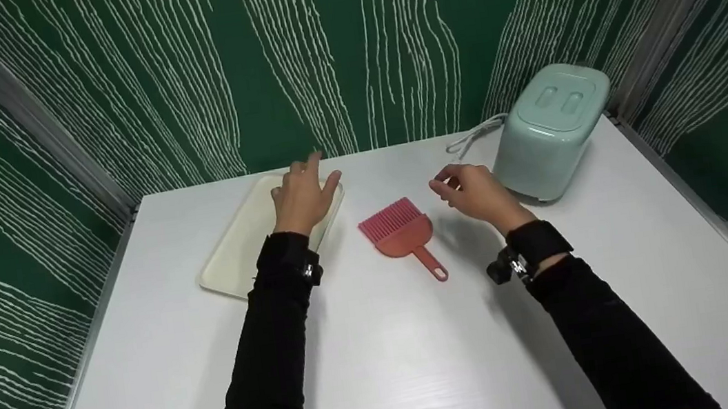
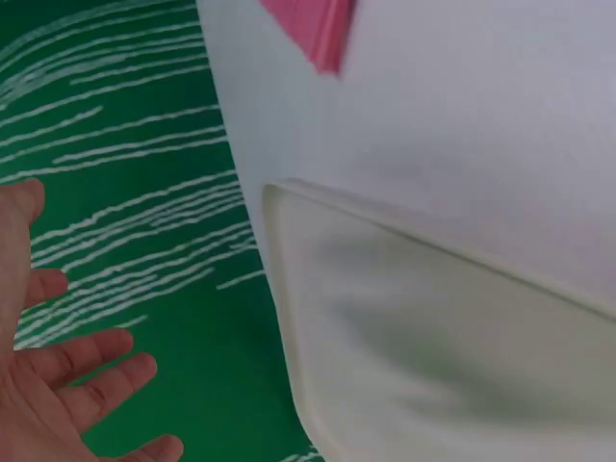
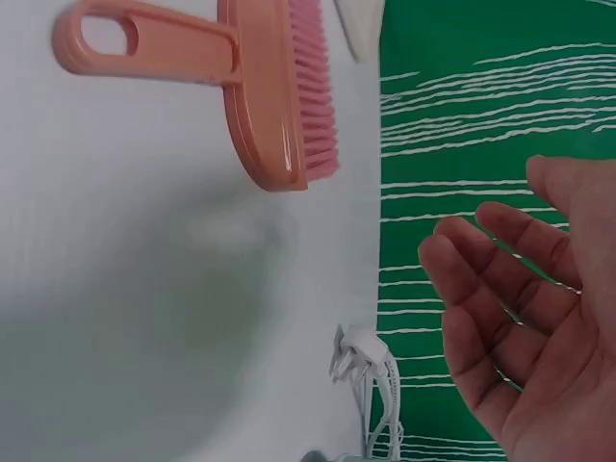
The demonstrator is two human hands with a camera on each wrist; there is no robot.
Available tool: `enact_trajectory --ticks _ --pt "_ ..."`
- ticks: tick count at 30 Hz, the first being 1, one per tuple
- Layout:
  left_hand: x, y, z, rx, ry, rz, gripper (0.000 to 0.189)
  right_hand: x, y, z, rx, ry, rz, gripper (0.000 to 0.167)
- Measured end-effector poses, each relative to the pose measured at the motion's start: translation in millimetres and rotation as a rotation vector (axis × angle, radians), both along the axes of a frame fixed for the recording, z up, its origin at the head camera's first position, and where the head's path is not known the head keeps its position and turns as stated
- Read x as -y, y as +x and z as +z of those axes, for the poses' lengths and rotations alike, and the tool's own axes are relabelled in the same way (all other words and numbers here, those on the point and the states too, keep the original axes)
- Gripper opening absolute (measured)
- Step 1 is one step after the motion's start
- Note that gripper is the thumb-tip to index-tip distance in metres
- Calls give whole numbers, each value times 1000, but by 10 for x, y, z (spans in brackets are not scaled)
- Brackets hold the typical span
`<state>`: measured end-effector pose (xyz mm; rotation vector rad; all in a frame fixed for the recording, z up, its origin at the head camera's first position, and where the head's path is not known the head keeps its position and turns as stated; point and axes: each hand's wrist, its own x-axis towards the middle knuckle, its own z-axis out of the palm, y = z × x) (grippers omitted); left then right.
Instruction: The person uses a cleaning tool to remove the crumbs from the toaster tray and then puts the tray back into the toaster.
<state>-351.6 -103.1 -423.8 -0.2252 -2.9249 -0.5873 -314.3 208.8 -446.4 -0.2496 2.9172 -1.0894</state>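
On the white table lies a small coral brush (image 1: pixel 402 229) with pink bristles; its handle, with a hole at the end, points toward me. My left hand (image 1: pixel 303 198) hovers over the far end of a cream tray (image 1: pixel 238 254), fingers spread and apart from it. In the left wrist view that hand (image 2: pixel 72 385) holds nothing. To the right of the brush, my right hand (image 1: pixel 474 192) is in the air with loosely bent fingers. The right wrist view shows this hand (image 3: pixel 529 308) with nothing in it, apart from the brush (image 3: pixel 265 96).
A mint-green toaster (image 1: pixel 553 132) stands at the back right, close to my right hand. Its white cord and plug (image 3: pixel 361 356) lie behind it near the table's back edge. Green walls (image 1: pixel 345 54) with white wavy lines enclose the table (image 1: pixel 398 367) at the back and sides.
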Motion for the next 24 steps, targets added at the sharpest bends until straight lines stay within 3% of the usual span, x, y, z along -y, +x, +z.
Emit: enact_trajectory --ticks 5,14,20,24 --pt "-312 -3 118 -35 9 -86 63 -160 140 -76 32 -136 -26 38" --pt "-950 46 233 -42 -15 -270 62 -562 382 -255 50 -236 -107 42" --pt "-1454 50 291 -79 -44 -403 59 -812 528 -389 127 -345 -223 47" --pt "-1804 45 329 -100 -79 -459 56 -912 615 -468 206 -439 -319 50"
